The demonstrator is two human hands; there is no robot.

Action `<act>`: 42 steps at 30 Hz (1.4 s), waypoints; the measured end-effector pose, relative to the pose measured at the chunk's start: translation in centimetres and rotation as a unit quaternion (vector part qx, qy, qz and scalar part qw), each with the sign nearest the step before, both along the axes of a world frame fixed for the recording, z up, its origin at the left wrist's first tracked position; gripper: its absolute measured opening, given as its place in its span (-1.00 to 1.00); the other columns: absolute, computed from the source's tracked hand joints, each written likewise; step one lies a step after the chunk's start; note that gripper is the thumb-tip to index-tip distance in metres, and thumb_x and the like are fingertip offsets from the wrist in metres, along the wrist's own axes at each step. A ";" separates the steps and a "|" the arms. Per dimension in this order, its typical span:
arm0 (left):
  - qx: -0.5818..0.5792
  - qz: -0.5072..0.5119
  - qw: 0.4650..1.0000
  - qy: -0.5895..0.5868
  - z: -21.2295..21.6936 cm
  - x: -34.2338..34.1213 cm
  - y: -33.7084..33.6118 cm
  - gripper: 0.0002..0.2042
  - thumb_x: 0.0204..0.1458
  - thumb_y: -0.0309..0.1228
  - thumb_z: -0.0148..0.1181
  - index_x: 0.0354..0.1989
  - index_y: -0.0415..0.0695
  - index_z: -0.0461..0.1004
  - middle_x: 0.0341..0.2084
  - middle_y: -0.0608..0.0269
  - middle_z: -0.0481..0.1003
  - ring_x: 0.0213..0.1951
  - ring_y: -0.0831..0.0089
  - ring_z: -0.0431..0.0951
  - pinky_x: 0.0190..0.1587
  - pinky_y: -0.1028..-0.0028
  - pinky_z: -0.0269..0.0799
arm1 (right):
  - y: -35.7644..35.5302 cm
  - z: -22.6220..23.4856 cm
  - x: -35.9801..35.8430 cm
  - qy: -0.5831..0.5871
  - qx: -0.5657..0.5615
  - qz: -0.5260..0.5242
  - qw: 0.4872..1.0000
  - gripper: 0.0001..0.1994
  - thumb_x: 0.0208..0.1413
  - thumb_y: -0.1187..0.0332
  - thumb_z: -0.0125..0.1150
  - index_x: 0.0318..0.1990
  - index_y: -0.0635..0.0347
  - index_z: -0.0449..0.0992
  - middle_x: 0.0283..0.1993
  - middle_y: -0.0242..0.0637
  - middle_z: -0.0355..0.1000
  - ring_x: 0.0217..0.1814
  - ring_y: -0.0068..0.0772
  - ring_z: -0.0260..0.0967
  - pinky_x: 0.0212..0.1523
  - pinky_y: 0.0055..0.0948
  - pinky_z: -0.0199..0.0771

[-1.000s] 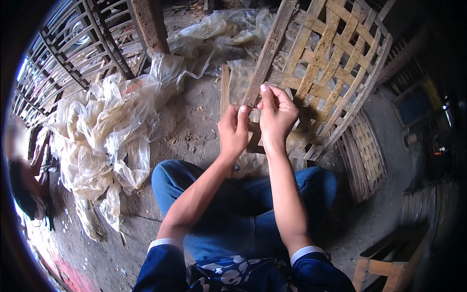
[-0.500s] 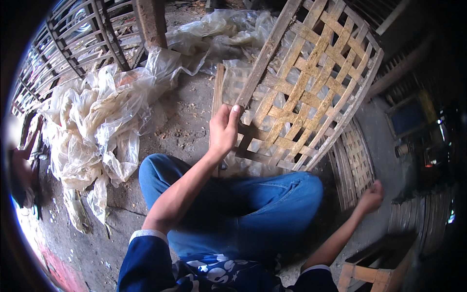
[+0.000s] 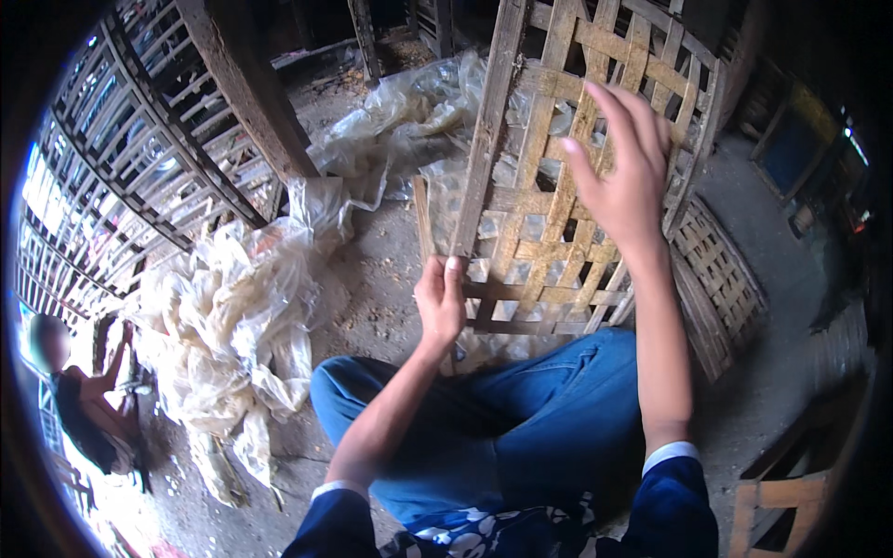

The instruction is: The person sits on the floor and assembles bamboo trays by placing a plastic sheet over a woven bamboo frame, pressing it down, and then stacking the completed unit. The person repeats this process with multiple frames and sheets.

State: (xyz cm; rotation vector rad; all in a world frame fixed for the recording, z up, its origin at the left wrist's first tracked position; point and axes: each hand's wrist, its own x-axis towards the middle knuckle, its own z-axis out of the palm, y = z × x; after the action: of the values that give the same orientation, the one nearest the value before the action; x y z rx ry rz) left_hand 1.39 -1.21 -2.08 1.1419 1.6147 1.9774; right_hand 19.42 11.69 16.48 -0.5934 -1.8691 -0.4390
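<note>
A woven bamboo tray (image 3: 521, 197) with a wooden edge bar stands tilted up in front of my knees. My left hand (image 3: 441, 299) is closed on the lower end of its left bar, thumb on top. My right hand (image 3: 625, 172) is raised over the right part of the weave, fingers spread and thumb apart, holding nothing. I cannot tell whether it touches the strips. Behind the tray, a wooden strip (image 3: 421, 219) edges another woven piece with clear plastic over it, mostly hidden.
Crumpled clear plastic sheeting (image 3: 233, 307) lies on the floor to the left. Beyond it are a wooden post (image 3: 246, 84) and a slatted rack (image 3: 139, 112). Another person (image 3: 88, 418) sits at far left. More woven trays (image 3: 716, 270) lie at right; a wooden frame (image 3: 781, 516) is lower right.
My right hand has come up from low at the right to the front of the weave, its fingers now spread. The left hand keeps its grip on the bar. My view has shifted.
</note>
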 end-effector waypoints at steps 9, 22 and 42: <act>0.003 -0.021 0.999 0.026 0.8 0.5 -0.5 -0.67 0.32 -0.24 0.03 -0.43 -0.24 0.36 -0.66 0.38 0.33 -0.53 0.63 0.25 -0.46 0.49 0.24 | 1.1 1.0 -4.6 0.036 0.014 -0.047 0.998 -0.44 -0.09 0.35 0.34 0.18 -0.14 0.47 0.25 -0.35 0.22 0.22 -0.13 0.09 0.11 -0.01 0.03; 0.025 0.000 0.997 0.067 0.3 0.6 -0.9 -0.69 0.30 -0.28 0.04 -0.44 -0.25 0.36 -0.69 0.30 0.31 -0.57 0.59 0.24 -0.51 0.44 0.22 | 1.1 0.2 -5.4 0.087 0.077 0.040 0.992 -0.61 0.03 0.40 0.30 0.07 0.02 0.56 0.15 -0.29 0.32 0.13 -0.16 0.17 0.17 -0.20 0.11; 0.025 0.011 0.997 0.074 0.3 1.1 -0.9 -0.68 0.29 -0.25 0.06 -0.42 -0.26 0.42 -0.69 0.25 0.34 -0.60 0.57 0.30 -0.54 0.44 0.24 | 1.7 -0.8 -5.9 0.151 0.093 0.018 0.984 -0.78 0.03 0.41 0.39 -0.12 -0.01 0.66 -0.02 -0.38 0.42 0.01 -0.33 0.34 0.09 -0.34 0.22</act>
State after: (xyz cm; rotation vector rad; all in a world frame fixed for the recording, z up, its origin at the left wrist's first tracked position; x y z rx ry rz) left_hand 2.49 -2.11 -1.80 1.3241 1.6645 2.0002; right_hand 13.54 13.41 15.64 -0.4699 -1.5291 -0.4665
